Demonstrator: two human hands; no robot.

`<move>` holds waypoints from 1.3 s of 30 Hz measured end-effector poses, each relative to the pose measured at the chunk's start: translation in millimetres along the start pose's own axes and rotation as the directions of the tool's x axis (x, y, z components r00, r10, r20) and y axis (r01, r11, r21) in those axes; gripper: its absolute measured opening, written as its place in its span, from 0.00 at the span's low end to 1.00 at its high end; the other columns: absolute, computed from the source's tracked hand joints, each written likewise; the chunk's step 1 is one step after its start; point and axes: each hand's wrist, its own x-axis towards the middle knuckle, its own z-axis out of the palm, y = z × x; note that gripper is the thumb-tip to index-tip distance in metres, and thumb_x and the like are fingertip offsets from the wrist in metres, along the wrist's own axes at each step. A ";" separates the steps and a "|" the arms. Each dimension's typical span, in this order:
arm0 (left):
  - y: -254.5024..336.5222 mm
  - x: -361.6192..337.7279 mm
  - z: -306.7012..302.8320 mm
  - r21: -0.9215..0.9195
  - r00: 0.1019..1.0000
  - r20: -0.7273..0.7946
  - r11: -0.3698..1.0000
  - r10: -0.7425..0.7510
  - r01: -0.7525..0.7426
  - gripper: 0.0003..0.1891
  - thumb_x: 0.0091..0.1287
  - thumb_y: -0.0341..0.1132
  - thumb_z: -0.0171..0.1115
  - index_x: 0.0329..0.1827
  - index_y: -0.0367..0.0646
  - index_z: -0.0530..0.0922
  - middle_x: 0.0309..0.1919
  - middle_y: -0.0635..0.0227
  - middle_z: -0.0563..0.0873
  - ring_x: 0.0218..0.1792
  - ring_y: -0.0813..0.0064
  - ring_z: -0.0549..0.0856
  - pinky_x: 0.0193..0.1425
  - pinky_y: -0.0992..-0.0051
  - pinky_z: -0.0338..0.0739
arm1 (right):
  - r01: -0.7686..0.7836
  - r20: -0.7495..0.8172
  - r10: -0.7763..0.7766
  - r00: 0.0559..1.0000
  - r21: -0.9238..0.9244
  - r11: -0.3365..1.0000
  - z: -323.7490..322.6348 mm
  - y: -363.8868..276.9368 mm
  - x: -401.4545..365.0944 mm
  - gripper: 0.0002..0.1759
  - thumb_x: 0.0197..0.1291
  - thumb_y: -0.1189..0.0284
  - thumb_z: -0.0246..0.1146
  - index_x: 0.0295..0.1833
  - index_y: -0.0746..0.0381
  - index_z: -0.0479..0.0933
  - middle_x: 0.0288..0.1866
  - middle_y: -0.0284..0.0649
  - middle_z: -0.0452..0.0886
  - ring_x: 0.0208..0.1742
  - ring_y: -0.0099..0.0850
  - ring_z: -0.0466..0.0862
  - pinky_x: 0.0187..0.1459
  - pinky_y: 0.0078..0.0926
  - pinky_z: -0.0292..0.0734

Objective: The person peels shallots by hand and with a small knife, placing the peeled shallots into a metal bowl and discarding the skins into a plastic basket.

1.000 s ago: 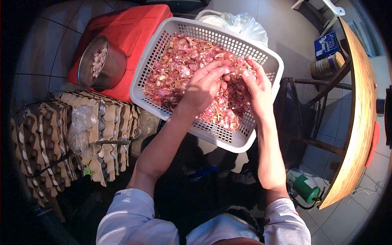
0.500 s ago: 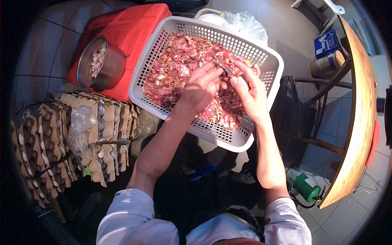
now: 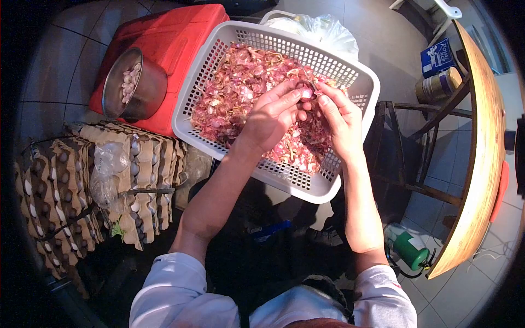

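Observation:
A pale grey perforated basket (image 3: 219,148) holds a heap of reddish-pink onion-like bulbs and loose skins (image 3: 240,71). Over the heap my left hand (image 3: 272,113) pinches a small pinkish bulb (image 3: 306,92) between thumb and fingers. Close beside it, my right hand (image 3: 340,117) has its thumb and index finger pressed together on a small thin blade (image 3: 313,85), which touches or nearly touches the bulb. The handle of the blade is hidden by the fingers.
Left of the basket, a metal pot (image 3: 147,87) with pale bulbs rests on a red box (image 3: 180,38). Egg trays (image 3: 147,180) are stacked below it. At right stand a wooden board (image 3: 481,147), a dark frame (image 3: 402,147) and a green canister (image 3: 407,249).
The small bulb now shows more clearly between my fingertips. The blade has turned more upright, and my right hand has shifted slightly.

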 end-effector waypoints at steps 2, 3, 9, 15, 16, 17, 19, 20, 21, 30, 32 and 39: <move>-1.2 0.4 -2.5 -0.001 1.000 -0.004 1.000 0.003 -0.003 0.13 0.74 0.31 0.52 0.58 0.38 0.74 0.45 0.66 0.83 0.43 0.76 0.81 0.44 0.77 0.74 | -0.003 -0.017 0.003 1.000 -0.002 1.000 0.6 -0.9 0.1 0.17 0.68 0.71 0.60 0.59 0.67 0.76 0.47 0.34 0.82 0.47 0.19 0.78 0.50 0.18 0.73; -1.9 0.8 -4.1 -0.002 1.000 -0.007 1.000 0.005 -0.005 0.13 0.74 0.31 0.52 0.58 0.39 0.74 0.45 0.67 0.83 0.43 0.76 0.81 0.44 0.77 0.74 | 0.000 -0.032 0.000 0.999 -0.009 1.000 2.1 -3.5 -0.4 0.17 0.68 0.71 0.60 0.59 0.67 0.76 0.47 0.34 0.82 0.46 0.19 0.78 0.50 0.18 0.73; -0.5 0.0 -1.9 0.004 0.997 -0.076 1.000 0.006 -0.005 0.11 0.74 0.29 0.51 0.56 0.40 0.73 0.45 0.66 0.82 0.43 0.76 0.81 0.45 0.76 0.76 | 0.052 0.037 -0.049 0.998 -0.105 0.993 2.6 -5.6 -3.0 0.17 0.65 0.73 0.62 0.58 0.66 0.76 0.46 0.37 0.83 0.47 0.22 0.80 0.51 0.21 0.74; -2.2 1.3 -10.0 -0.008 1.000 -0.013 1.000 0.026 -0.026 0.11 0.73 0.28 0.51 0.57 0.39 0.72 0.47 0.64 0.82 0.45 0.75 0.83 0.46 0.76 0.79 | 0.126 0.025 -0.124 0.992 -0.228 0.965 6.9 -4.3 -4.9 0.18 0.63 0.72 0.64 0.57 0.65 0.76 0.47 0.42 0.84 0.49 0.28 0.83 0.52 0.27 0.76; -1.9 1.1 -9.6 -0.007 1.000 -0.014 1.000 0.024 -0.024 0.11 0.73 0.28 0.51 0.56 0.39 0.73 0.47 0.64 0.82 0.45 0.75 0.83 0.46 0.76 0.79 | 0.125 0.023 -0.123 0.992 -0.230 0.965 6.5 -3.0 -4.9 0.18 0.63 0.72 0.64 0.57 0.65 0.76 0.47 0.42 0.84 0.49 0.28 0.83 0.52 0.27 0.76; -1.3 0.8 -8.5 -0.007 1.000 -0.016 1.000 0.022 -0.022 0.11 0.73 0.28 0.51 0.56 0.39 0.73 0.47 0.64 0.82 0.44 0.75 0.83 0.45 0.76 0.79 | 0.123 0.022 -0.121 0.992 -0.232 0.965 6.3 -2.4 -5.0 0.18 0.63 0.72 0.64 0.57 0.65 0.76 0.47 0.42 0.84 0.49 0.28 0.83 0.52 0.26 0.76; -0.9 0.6 -7.5 -0.009 1.000 -0.026 1.000 0.017 -0.017 0.10 0.73 0.28 0.52 0.55 0.39 0.73 0.46 0.63 0.83 0.43 0.75 0.83 0.45 0.75 0.80 | 0.097 0.022 -0.095 0.995 -0.227 0.969 6.2 -2.8 -5.4 0.17 0.63 0.72 0.64 0.57 0.64 0.77 0.47 0.42 0.84 0.49 0.27 0.83 0.51 0.26 0.76; -1.0 0.7 -7.4 -0.012 0.999 -0.033 1.000 0.013 -0.014 0.10 0.73 0.28 0.52 0.54 0.38 0.73 0.45 0.63 0.83 0.42 0.75 0.83 0.45 0.75 0.80 | 0.084 0.021 -0.082 0.996 -0.225 0.971 5.9 -3.0 -5.6 0.17 0.63 0.72 0.63 0.56 0.64 0.77 0.47 0.42 0.84 0.49 0.27 0.83 0.51 0.26 0.76; -1.1 0.8 -7.2 -0.015 0.999 -0.040 1.000 0.009 -0.010 0.09 0.72 0.27 0.53 0.54 0.38 0.73 0.44 0.63 0.83 0.42 0.75 0.83 0.45 0.75 0.80 | 0.077 0.017 -0.075 0.997 -0.203 0.976 5.8 -2.8 -5.7 0.16 0.64 0.72 0.63 0.56 0.64 0.77 0.46 0.42 0.84 0.48 0.26 0.83 0.51 0.25 0.76; -1.4 0.7 -7.1 0.001 1.000 -0.020 1.000 0.001 -0.001 0.09 0.74 0.30 0.51 0.53 0.38 0.74 0.44 0.63 0.83 0.42 0.75 0.83 0.45 0.77 0.79 | -0.027 0.034 0.025 0.999 0.054 0.998 2.2 -8.2 -4.9 0.17 0.66 0.73 0.62 0.57 0.67 0.75 0.43 0.34 0.83 0.45 0.23 0.81 0.51 0.22 0.74; -2.3 1.2 -9.8 -0.002 1.000 -0.028 1.000 0.001 -0.001 0.10 0.74 0.30 0.51 0.53 0.38 0.74 0.44 0.63 0.83 0.42 0.75 0.83 0.45 0.76 0.79 | -0.062 0.046 0.057 0.997 0.128 0.990 1.8 -8.8 -5.1 0.17 0.66 0.73 0.62 0.58 0.68 0.74 0.43 0.35 0.83 0.46 0.23 0.80 0.51 0.23 0.74; -0.6 -0.9 -7.0 -0.002 1.000 0.010 1.000 -0.003 0.003 0.09 0.74 0.29 0.50 0.53 0.39 0.74 0.44 0.63 0.83 0.43 0.74 0.83 0.46 0.74 0.80 | 0.071 0.074 -0.066 0.995 -0.065 0.995 3.7 -3.4 -5.5 0.16 0.65 0.73 0.62 0.56 0.67 0.75 0.44 0.36 0.82 0.47 0.23 0.79 0.51 0.23 0.74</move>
